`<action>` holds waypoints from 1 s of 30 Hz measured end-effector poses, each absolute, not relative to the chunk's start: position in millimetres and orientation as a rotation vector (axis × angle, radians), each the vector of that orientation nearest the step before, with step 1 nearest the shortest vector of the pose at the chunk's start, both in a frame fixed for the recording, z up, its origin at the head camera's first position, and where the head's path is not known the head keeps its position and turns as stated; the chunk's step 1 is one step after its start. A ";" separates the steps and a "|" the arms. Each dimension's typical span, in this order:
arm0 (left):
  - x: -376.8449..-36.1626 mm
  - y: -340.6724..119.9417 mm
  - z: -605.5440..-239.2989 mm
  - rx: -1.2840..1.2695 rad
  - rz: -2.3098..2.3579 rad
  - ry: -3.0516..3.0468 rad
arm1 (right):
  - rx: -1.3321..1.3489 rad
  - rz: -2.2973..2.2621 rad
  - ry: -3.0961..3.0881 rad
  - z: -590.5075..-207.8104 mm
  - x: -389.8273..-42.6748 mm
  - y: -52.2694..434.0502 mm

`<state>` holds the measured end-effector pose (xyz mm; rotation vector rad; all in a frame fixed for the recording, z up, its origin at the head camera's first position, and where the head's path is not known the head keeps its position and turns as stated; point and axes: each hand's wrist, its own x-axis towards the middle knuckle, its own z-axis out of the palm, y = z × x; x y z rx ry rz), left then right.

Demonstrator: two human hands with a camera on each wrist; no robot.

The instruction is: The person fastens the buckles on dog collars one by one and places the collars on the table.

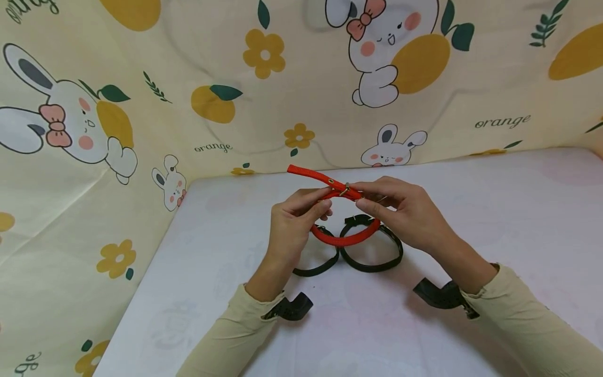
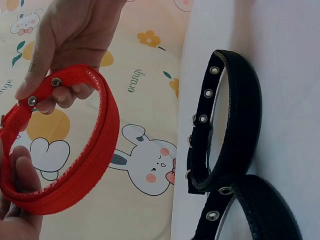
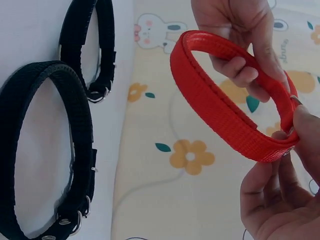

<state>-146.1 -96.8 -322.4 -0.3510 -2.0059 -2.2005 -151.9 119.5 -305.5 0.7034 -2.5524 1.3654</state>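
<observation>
A red collar (image 1: 346,240) is held up over the table, its strap looped through a metal buckle (image 1: 346,189). The strap's free end sticks out to the left. My left hand (image 1: 293,222) pinches the left side of the loop between thumb and fingers. On the buckle side, my right hand (image 1: 407,212) grips the strap with its thumb in front. Metal eyelets (image 2: 56,82) show along the red strap in the left wrist view. Below the hands, a black collar (image 1: 372,268) and another black collar (image 1: 314,272) stand on edge, each closed into a ring.
The white tabletop (image 1: 367,335) lies under everything. A cream cloth (image 1: 301,94) with rabbits, oranges and flowers rises behind the table and on its left. Dark wrist mounts (image 1: 440,294) jut from both sleeves, low over the table.
</observation>
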 end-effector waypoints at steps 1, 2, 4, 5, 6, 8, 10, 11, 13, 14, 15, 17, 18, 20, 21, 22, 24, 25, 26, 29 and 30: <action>-146.2 -96.8 -322.1 -0.346 -2.196 -2.009 | 0.700 1.364 -2.559 -305.0 -151.9 119.6; -146.3 -96.9 -321.8 -0.337 -2.192 -2.011 | 0.699 1.359 -2.564 -304.4 -152.1 119.7; -146.5 -97.1 -320.9 -0.317 -2.186 -2.014 | 0.696 1.351 -2.574 -303.4 -152.3 120.1; -146.5 -97.2 -320.4 -0.306 -2.182 -2.017 | 0.694 1.351 -2.579 -302.9 -152.3 120.2; -146.7 -97.4 -319.9 -0.295 -2.180 -2.019 | 0.692 1.346 -2.583 -302.4 -152.4 120.4; -146.9 -97.7 -318.7 -0.265 -2.176 -2.027 | 0.688 1.339 -2.585 -301.5 -152.6 120.7; -147.2 -98.3 -317.7 -0.229 -2.195 -2.032 | 0.682 1.344 -2.587 -301.2 -152.7 120.9; -147.4 -98.6 -317.3 -0.214 -2.212 -2.030 | 0.678 1.349 -2.587 -301.1 -152.7 121.0; -147.9 -99.4 -316.7 -0.181 -2.246 -2.032 | 0.667 1.351 -2.584 -301.4 -153.0 121.1; -148.5 -99.9 -316.6 -0.165 -2.267 -2.032 | 0.661 1.356 -2.581 -301.7 -153.2 121.2; -148.9 -100.4 -316.4 -0.151 -2.281 -2.038 | 0.655 1.357 -2.577 -302.0 -153.3 121.2; -150.3 -101.3 -316.2 -0.129 -2.294 -2.060 | 0.640 1.356 -2.564 -302.8 -153.8 121.4; -150.8 -101.8 -316.0 -0.111 -2.298 -2.073 | 0.632 1.356 -2.557 -303.2 -154.0 121.5; -151.8 -102.7 -315.5 -0.073 -2.304 -2.103 | 0.618 1.366 -2.542 -304.0 -154.6 121.7; -152.1 -103.2 -315.1 -0.054 -2.298 -2.124 | 0.609 1.369 -2.540 -304.3 -154.9 121.8; -152.5 -103.7 -314.8 -0.037 -2.301 -2.138 | 0.601 1.373 -2.537 -304.5 -155.3 121.9; -153.2 -105.2 -314.7 -0.018 -2.313 -2.151 | 0.580 1.377 -2.538 -304.5 -155.8 122.2; -153.8 -106.0 -314.8 -0.014 -2.316 -2.155 | 0.571 1.378 -2.540 -304.4 -156.1 122.4; -154.2 -106.9 -314.9 -0.014 -2.319 -2.156 | 0.562 1.379 -2.542 -304.3 -156.4 122.6; -155.7 -109.3 -315.6 -0.028 -2.336 -2.130 | 0.542 1.397 -2.542 -303.9 -157.0 123.5; -155.8 -110.0 -315.4 -0.024 -2.336 -2.120 | 0.542 1.405 -2.541 -303.8 -157.2 123.6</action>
